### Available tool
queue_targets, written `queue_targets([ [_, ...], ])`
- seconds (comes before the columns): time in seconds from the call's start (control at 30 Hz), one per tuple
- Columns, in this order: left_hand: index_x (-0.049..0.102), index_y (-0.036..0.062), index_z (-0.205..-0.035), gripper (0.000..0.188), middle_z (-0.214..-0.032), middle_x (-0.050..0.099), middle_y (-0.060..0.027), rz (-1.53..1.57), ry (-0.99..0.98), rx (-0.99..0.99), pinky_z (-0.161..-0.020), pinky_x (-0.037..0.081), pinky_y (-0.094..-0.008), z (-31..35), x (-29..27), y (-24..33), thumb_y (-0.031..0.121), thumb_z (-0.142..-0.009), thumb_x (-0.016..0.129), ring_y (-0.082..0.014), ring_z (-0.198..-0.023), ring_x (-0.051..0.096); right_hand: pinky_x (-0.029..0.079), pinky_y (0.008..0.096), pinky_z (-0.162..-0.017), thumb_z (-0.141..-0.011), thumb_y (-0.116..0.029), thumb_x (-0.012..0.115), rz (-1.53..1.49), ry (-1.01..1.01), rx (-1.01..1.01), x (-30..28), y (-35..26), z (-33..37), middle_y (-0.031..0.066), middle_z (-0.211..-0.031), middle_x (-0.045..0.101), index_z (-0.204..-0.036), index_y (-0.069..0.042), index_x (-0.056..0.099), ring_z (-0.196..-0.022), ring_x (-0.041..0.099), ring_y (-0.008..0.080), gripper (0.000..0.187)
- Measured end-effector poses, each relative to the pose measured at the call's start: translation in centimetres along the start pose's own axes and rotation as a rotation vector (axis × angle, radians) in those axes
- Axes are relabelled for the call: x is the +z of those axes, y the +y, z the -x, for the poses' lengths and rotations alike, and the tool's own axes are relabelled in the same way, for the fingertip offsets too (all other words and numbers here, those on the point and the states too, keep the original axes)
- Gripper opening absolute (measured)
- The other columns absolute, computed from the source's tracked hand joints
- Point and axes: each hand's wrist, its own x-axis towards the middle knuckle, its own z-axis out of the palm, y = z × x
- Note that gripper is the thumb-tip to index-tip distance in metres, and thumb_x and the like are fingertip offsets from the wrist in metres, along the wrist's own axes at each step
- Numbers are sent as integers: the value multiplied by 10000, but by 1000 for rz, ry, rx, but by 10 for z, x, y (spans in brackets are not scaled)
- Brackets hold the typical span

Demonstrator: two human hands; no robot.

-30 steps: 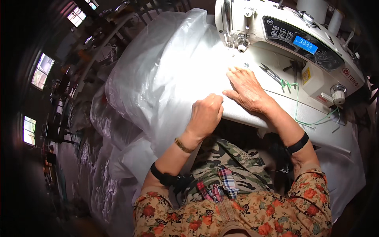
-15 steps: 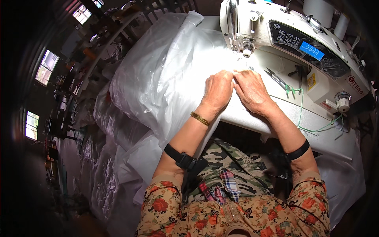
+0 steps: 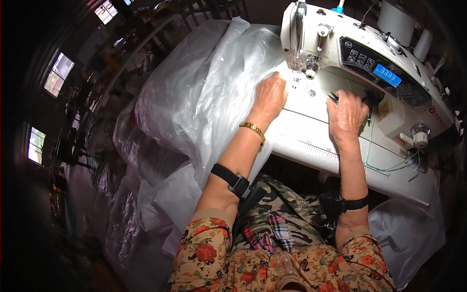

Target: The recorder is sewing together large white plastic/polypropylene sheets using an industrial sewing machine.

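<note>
My left hand [image 3: 270, 100] is closed on the edge of a translucent white plastic sheet [image 3: 194, 92], just left of the needle area of a white sewing machine [image 3: 323, 31]. The sheet lies bunched over the table's left side and hangs down. Farther right on the machine bed, my right hand [image 3: 347, 116] is closed around a pair of dark thread snips [image 3: 333, 98]. Their pointed tips stick out past my fingers toward the needle side, while the handles are hidden under the hand. A green cord [image 3: 369, 141] trails from beside that hand to the table's right.
A lit control panel [image 3: 379, 68] is on the machine head. White thread cones [image 3: 396, 22] stand behind it. A ruler scale [image 3: 318, 148] runs along the table's front edge [image 3: 301, 158]. More plastic sheeting [image 3: 408, 228] hangs at the lower right.
My right hand has left the spot beside my left hand and moved right onto the thread snips, which lay uncovered before. My left hand stays at the sheet's edge. The view has shifted slightly.
</note>
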Motion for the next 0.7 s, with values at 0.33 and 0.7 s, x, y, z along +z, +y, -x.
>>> queue_targets([
  [0.33,687,-5,-798,109,-752,669,-176,85,184,-204,-660,509,-414,11,-16,-23,71,-770,614,-354,-689,640,383,454,-885,-832,-333,708,2,-122,35,-15,-3,3,140,-961,642,-930,-33,688,-951,594,283,316],
  [0.7,666,-34,-802,113,-564,567,-54,348,148,-284,-514,418,-289,34,-37,-8,48,-785,590,-107,-515,499,481,381,-602,-924,-105,549,-290,172,-419,5,-36,14,118,-650,611,-760,-64,504,-595,631,260,174],
])
